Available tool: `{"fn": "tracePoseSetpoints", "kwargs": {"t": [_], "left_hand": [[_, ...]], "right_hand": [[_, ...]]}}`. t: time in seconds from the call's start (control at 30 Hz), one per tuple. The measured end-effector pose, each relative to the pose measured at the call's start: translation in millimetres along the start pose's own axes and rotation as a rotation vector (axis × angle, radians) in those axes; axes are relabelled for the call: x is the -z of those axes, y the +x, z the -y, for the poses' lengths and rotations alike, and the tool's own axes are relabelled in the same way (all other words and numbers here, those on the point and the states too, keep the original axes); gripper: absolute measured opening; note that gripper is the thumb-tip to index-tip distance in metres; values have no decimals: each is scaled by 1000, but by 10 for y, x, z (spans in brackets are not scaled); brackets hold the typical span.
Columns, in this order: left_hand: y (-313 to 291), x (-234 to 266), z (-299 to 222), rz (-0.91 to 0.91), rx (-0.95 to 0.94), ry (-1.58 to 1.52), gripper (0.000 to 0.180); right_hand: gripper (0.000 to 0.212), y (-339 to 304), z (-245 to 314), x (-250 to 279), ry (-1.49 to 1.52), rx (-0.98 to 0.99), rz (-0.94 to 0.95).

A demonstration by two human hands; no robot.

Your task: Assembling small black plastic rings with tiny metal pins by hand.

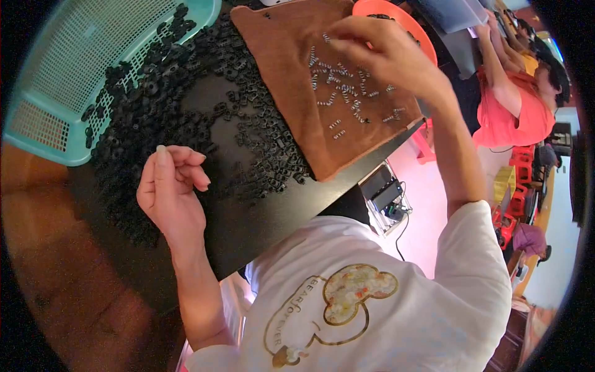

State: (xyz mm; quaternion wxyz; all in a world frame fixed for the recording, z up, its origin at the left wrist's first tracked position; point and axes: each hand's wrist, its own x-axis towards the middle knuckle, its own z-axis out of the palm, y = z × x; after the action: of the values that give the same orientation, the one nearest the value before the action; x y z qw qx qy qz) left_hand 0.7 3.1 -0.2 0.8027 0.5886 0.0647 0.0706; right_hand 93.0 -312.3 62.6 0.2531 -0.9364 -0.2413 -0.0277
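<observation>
My left hand point(173, 189) is raised over the near part of a heap of small black plastic parts point(145, 118). Its fingers are curled in toward the thumb, and whatever they hold is too hidden to name. My right hand point(387, 56) reaches across a brown cloth point(288, 80), fingers bent and tips drawn together beside a small metal spring point(326, 38). Whether that spring is between the fingertips or lying on the cloth is unclear. Many more small springs point(347, 90) lie scattered over the cloth below this hand.
A green plastic basket point(68, 133) tips toward the heap at the far left. Behind my right hand sits an orange basin point(409, 22). The dark tabletop point(266, 217) ends close to my body. People in red point(514, 108) and other clothing sit at the right, near red stools point(522, 173).
</observation>
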Motion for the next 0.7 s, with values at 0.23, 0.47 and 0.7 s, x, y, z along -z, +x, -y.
{"fn": "tracePoseSetpoints", "kwargs": {"t": [0.23, 0.47, 0.7], "left_hand": [[24, 6, -9, -39, 5, -6, 30], [-34, -2, 9, 46, -12, 115, 29], [-124, -40, -56, 210, -35, 187, 24]], "right_hand": [[17, 823, 497, -886, -108, 419, -24], [18, 1032, 730, -1160, -209, 449, 73], [21, 940, 583, -965, -259, 431, 113]]}}
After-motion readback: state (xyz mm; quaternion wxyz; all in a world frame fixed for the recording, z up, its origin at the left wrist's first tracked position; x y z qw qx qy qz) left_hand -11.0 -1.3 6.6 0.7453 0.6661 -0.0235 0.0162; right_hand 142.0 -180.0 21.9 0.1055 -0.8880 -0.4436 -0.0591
